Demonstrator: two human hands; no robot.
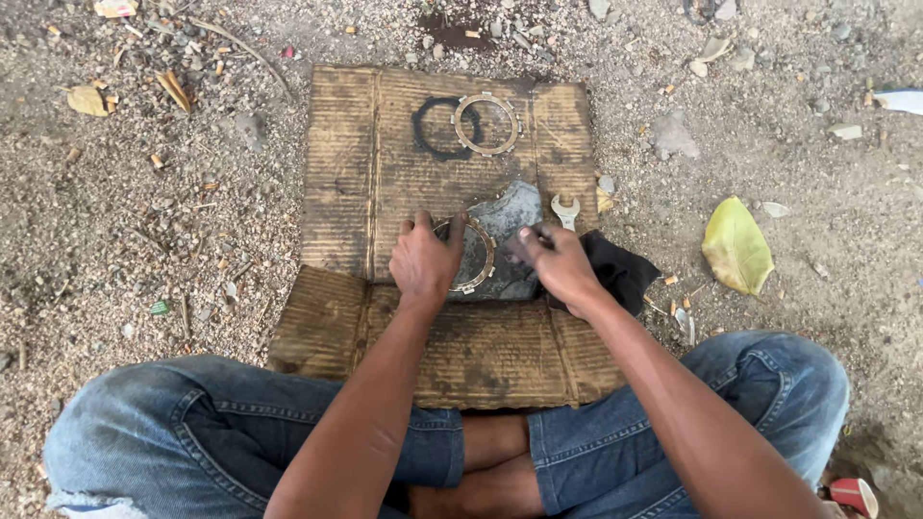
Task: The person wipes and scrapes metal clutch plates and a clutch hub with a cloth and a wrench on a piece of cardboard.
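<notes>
My left hand [424, 260] grips the left rim of a toothed metal ring plate [481, 264] that lies on a grey, irregular flat slab [507, 219] on brown cardboard [385, 173]. My right hand [556, 264] presses on the slab's right side, fingers bent; I cannot tell what is under them. A second toothed ring [486, 123] rests farther back on the cardboard, overlapping a dark circular stain [430, 128]. A small open-ended spanner [564, 210] lies just past my right hand.
A black cloth [618, 272] lies under my right wrist. I sit cross-legged in blue jeans [192, 423] on gravelly dirt. A yellow leaf [735, 245] lies to the right, with stones, cigarette ends and dry leaves scattered around. A red-and-white object [854, 496] shows at bottom right.
</notes>
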